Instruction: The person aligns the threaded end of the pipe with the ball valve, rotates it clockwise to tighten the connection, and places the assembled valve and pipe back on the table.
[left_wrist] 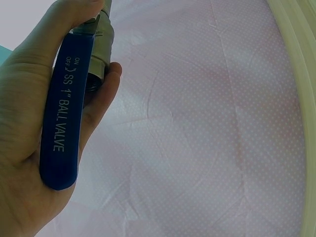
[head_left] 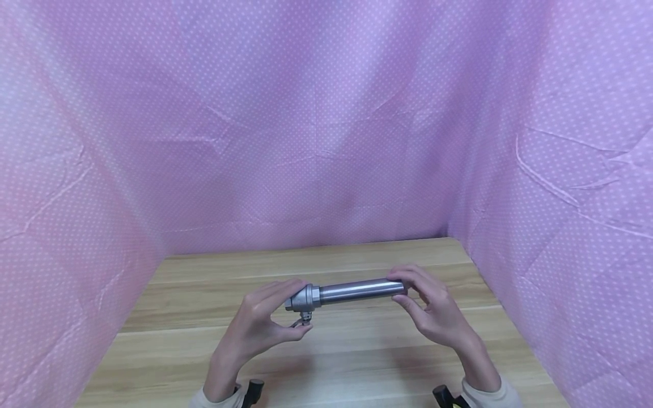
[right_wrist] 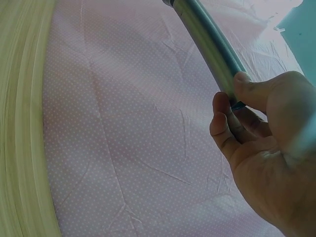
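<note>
Ball valve (head_left: 305, 298), metal, at L end of straight steel pipe (head_left: 359, 290); the two in line, held up over wood-grain tabletop (head_left: 352, 351), pipe running L–R w/ R end slightly higher. Can't tell how far pipe is threaded in.

L hand (head_left: 257, 320) grips valve, part-open round body: fingers on far side, thumb on near side by stem. Blue lever (left_wrist: 65, 116) lies along palm, printed SS 1" BALL VALVE + ON/OFF; dark opening at valve's outer end, nr a fingertip.

R hand (head_left: 436, 311) pinches pipe's free end btwn thumb & fingertips; fingers bent, palm well clear of metal.

Surrounds: pink-lilac cloth (head_left: 316, 124) w/ white dots, back + both sides. Pale cuffs (head_left: 492, 395) both wrists, blk device (head_left: 253, 392) beside each.
</note>
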`<state>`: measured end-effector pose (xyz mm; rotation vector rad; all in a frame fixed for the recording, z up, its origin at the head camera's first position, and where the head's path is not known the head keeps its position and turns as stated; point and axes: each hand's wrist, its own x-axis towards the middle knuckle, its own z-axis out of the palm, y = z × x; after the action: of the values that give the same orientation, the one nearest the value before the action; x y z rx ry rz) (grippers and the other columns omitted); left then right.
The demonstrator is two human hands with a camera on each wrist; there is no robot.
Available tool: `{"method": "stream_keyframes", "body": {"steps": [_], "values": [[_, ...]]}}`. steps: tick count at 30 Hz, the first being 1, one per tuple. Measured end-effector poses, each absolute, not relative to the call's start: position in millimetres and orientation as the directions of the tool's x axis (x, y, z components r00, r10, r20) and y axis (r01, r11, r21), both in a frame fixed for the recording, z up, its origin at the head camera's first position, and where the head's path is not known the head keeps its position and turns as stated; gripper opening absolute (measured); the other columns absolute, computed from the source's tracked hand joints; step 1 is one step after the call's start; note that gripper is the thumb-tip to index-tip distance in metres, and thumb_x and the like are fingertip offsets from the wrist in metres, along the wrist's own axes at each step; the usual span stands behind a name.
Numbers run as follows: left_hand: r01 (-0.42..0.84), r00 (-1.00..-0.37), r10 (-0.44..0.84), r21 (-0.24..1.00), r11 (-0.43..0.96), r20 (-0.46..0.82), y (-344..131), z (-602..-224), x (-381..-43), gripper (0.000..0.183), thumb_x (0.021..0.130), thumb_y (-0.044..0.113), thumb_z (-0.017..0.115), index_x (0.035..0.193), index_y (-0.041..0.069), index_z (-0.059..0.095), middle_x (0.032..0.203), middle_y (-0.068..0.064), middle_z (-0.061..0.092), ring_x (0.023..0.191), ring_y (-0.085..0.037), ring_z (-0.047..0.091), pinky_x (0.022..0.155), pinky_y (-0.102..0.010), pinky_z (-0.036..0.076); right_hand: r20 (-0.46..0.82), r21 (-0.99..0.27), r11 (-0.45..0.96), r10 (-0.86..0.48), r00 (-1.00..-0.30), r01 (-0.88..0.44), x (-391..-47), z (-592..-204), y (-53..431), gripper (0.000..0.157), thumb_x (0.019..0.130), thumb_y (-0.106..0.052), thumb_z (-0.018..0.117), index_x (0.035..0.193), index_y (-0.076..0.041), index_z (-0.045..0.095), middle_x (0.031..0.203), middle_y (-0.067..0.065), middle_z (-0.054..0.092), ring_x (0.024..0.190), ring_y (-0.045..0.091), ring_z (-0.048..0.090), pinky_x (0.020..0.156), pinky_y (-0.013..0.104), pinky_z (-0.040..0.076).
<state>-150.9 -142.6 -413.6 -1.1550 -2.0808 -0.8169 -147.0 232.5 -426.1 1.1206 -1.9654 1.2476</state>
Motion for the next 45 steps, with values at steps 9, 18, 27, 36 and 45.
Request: {"method": "stream_keyframes", "body": {"steps": [9,18,27,36,45], "values": [[0.880,-0.424,0.499,0.213,0.424,0.756,-142.8,-413.6,-151.6,0.086,0.058,0.015,0.110,0.135,-0.001,0.077,0.125,-0.015,0.086,0.108,-0.034,0.086,0.106,-0.033,0.072,0.765,-0.474,0.285,-0.336,-0.550,-0.833,-145.2,-426.6,233.1,0.055,0.083,0.027,0.076,0.134,0.005,0.072,0.118,0.013,0.075,0.087,0.005,0.063,0.062,0.014,0.054],[0.880,-0.424,0.501,0.213,0.425,0.754,-142.3,-413.3,-151.7,0.086,0.058,0.015,0.110,0.137,0.002,0.077,0.125,-0.014,0.086,0.107,-0.032,0.086,0.103,-0.035,0.073,0.785,-0.477,0.188,-0.348,-0.512,-0.859,-145.6,-426.7,231.6,0.060,0.080,0.031,0.075,0.136,0.010,0.069,0.133,0.017,0.070,0.101,0.011,0.069,0.080,0.016,0.065],[0.881,-0.419,0.503,0.204,0.427,0.756,-142.4,-412.8,-151.4,0.086,0.057,0.015,0.110,0.135,0.001,0.077,0.124,-0.014,0.086,0.106,-0.032,0.086,0.103,-0.034,0.073,0.778,-0.471,0.204,-0.362,-0.514,-0.858,-145.2,-425.0,231.8,0.062,0.079,0.032,0.076,0.136,0.007,0.069,0.130,0.021,0.071,0.106,0.010,0.069,0.084,0.015,0.064],[0.888,-0.409,0.509,0.203,0.411,0.757,-142.4,-413.0,-152.3,0.086,0.057,0.013,0.110,0.137,0.002,0.077,0.124,-0.013,0.086,0.106,-0.032,0.087,0.102,-0.033,0.073,0.803,-0.426,0.199,-0.367,-0.470,-0.883,-149.0,-426.0,232.0,0.055,0.083,0.025,0.078,0.135,0.007,0.070,0.126,0.020,0.072,0.101,0.013,0.068,0.083,0.016,0.063],[0.891,-0.406,0.509,0.205,0.406,0.759,-142.7,-412.6,-153.1,0.084,0.058,0.013,0.109,0.135,0.000,0.077,0.124,-0.014,0.086,0.106,-0.033,0.086,0.103,-0.034,0.073,0.803,-0.403,0.233,-0.374,-0.464,-0.885,-149.4,-426.3,232.7,0.043,0.093,0.013,0.078,0.134,0.006,0.072,0.119,0.013,0.075,0.091,0.009,0.064,0.072,0.017,0.058]]}}
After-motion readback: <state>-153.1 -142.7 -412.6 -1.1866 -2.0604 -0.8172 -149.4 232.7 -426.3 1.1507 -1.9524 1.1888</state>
